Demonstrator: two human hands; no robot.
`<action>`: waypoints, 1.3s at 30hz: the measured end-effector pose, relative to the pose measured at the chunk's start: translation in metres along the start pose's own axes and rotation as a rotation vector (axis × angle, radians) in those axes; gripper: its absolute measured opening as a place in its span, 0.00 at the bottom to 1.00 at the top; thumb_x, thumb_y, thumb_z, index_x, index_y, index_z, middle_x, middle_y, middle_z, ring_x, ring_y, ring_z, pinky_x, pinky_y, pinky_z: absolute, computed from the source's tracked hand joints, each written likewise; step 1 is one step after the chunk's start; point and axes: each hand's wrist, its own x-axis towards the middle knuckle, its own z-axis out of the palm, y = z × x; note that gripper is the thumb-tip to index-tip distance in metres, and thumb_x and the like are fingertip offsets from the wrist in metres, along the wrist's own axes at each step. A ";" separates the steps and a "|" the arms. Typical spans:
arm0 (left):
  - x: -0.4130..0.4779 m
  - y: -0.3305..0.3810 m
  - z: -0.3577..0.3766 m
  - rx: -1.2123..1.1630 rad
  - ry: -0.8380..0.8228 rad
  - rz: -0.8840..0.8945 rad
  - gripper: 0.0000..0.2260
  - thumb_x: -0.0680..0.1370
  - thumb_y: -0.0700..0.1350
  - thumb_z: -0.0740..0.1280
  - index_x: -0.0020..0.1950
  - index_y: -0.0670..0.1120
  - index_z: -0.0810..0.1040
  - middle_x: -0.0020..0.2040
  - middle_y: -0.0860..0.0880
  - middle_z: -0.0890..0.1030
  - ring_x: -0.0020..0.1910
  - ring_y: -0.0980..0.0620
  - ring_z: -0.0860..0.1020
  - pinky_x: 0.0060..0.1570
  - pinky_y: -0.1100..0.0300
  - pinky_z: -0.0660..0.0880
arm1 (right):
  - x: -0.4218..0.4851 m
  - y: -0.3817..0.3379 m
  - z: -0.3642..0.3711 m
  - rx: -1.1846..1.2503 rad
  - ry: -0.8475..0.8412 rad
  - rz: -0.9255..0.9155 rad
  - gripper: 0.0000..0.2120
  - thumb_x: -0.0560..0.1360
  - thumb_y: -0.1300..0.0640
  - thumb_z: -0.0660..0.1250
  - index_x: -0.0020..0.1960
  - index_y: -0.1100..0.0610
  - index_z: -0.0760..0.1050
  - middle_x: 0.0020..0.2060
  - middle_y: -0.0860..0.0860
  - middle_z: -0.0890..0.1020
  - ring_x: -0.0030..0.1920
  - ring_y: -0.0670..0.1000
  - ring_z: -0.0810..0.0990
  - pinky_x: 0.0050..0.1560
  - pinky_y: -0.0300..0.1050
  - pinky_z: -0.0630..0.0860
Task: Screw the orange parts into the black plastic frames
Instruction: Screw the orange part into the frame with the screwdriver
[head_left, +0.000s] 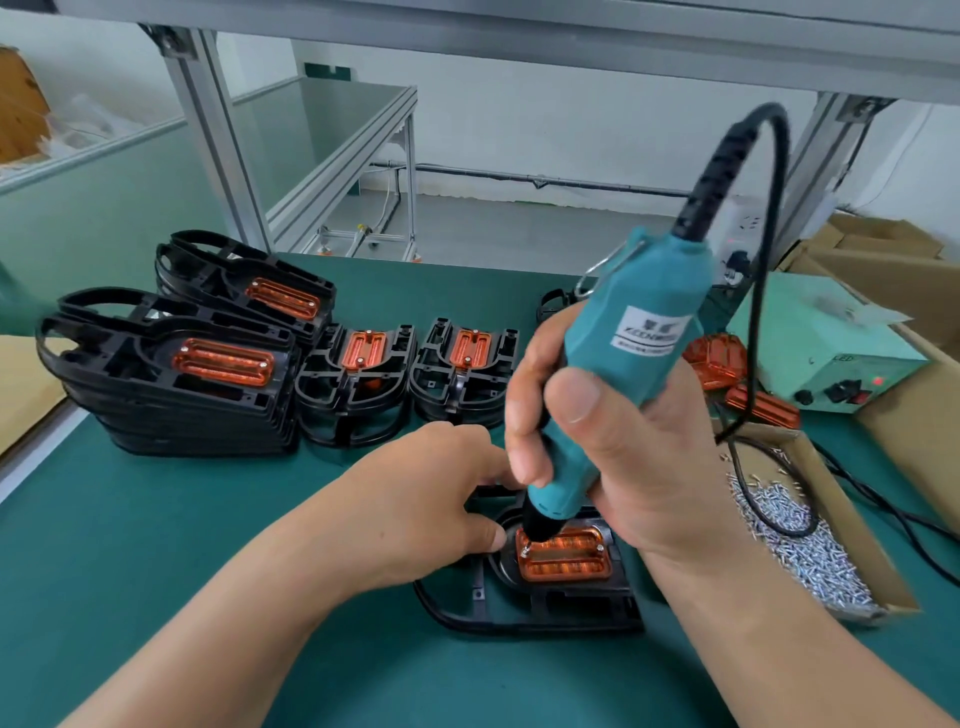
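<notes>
A black plastic frame (524, 608) lies flat on the green mat in front of me, with an orange part (563, 558) seated in it. My right hand (613, 441) grips a teal electric screwdriver (618, 358), and its black tip sits on a screw at the orange part's left corner. A second screw shows at the part's right corner. My left hand (415, 509) rests on the frame's left side, fingers curled over its edge, holding it down.
Stacks of black frames with orange parts (171, 374) stand at the left, and two more stacks (405, 374) sit behind my hands. A cardboard tray of loose screws (810, 551) lies at the right, with loose orange parts (727, 364) and a green power box (826, 358) behind it.
</notes>
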 end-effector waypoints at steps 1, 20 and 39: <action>0.000 0.000 0.000 0.003 0.007 -0.005 0.14 0.74 0.53 0.76 0.57 0.59 0.76 0.51 0.58 0.79 0.52 0.59 0.78 0.55 0.50 0.78 | 0.000 0.001 0.001 -0.010 -0.008 0.008 0.09 0.82 0.49 0.72 0.55 0.54 0.78 0.37 0.64 0.77 0.30 0.58 0.77 0.35 0.46 0.77; -0.001 0.006 -0.002 0.033 -0.020 -0.040 0.14 0.75 0.52 0.76 0.57 0.60 0.76 0.53 0.59 0.79 0.55 0.57 0.77 0.57 0.50 0.77 | -0.002 0.003 -0.003 0.052 0.015 0.041 0.13 0.81 0.49 0.73 0.55 0.57 0.76 0.37 0.58 0.81 0.30 0.57 0.79 0.34 0.48 0.76; -0.004 0.004 0.006 0.147 0.021 0.107 0.32 0.74 0.71 0.67 0.75 0.62 0.70 0.63 0.63 0.68 0.66 0.59 0.64 0.68 0.55 0.69 | -0.014 -0.028 -0.058 -0.002 0.737 -0.127 0.08 0.84 0.50 0.62 0.49 0.50 0.76 0.38 0.49 0.77 0.34 0.51 0.75 0.36 0.42 0.73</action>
